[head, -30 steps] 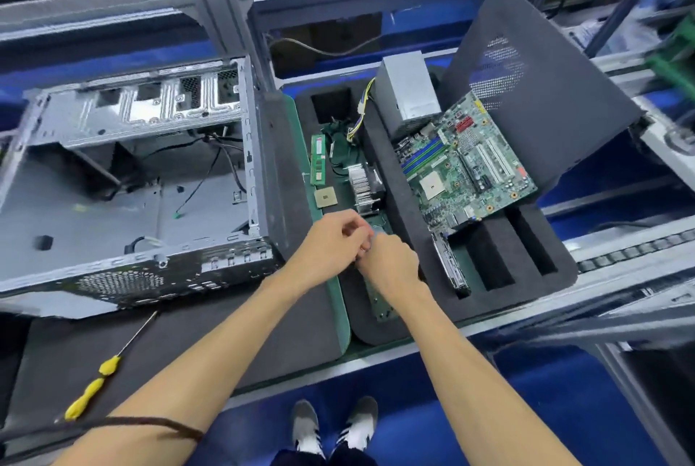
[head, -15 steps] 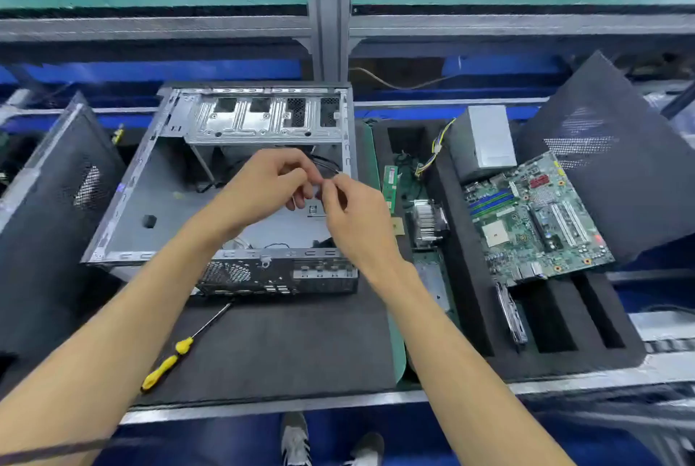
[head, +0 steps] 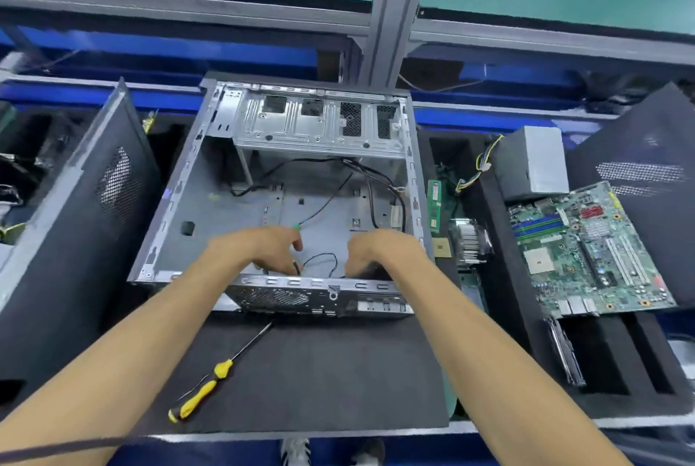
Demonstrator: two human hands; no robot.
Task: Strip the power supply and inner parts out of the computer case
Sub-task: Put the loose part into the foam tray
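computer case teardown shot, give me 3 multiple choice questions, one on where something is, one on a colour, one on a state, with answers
1. Where does the motherboard lie?
A. inside the computer case
B. on the foam tray right of the case
C. under the screwdriver

2. What colour is the screwdriver handle?
A. yellow and black
B. red
C. all blue

3. What is the computer case's state?
A. closed
B. open, only loose cables inside
C. open, board still mounted

Answers: 1 B, the board rests on the foam tray near the power supply. 2 A, the handle is yellow with black. 3 B, both hands, left hand and right hand, reach among cables on a bare floor.
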